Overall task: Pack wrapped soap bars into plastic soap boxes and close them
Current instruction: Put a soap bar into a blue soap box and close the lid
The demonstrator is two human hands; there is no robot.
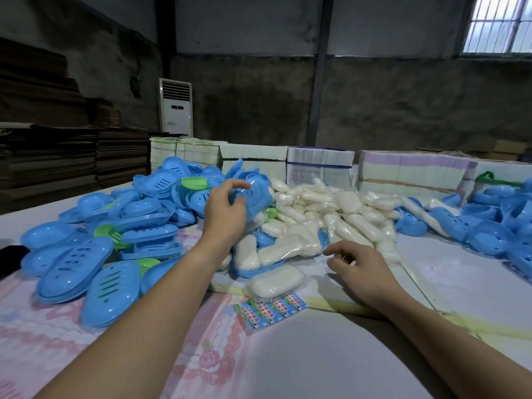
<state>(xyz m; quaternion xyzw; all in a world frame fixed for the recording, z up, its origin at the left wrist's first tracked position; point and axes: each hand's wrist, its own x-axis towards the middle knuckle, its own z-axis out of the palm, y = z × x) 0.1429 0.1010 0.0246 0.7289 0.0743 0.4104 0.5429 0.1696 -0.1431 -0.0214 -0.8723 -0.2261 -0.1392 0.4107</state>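
Note:
My left hand [224, 208] grips a blue slotted soap box part [254, 197], held tilted above the pile. A heap of white wrapped soap bars [322, 217] fills the middle of the table. One wrapped soap bar [276, 280] lies alone at the near edge of the heap, by a blue lid [256, 271]. My right hand [357, 266] hovers just right of that bar with loosely curled fingers and holds nothing. Closed blue soap boxes [86, 266] are piled at the left.
More blue box halves [495, 226] lie heaped at the right. A strip of printed labels [269, 311] lies on the flowered table cover [201, 355] near me. Stacks of flat cartons [319, 165] line the table's far edge. A white air conditioner [176, 106] stands behind.

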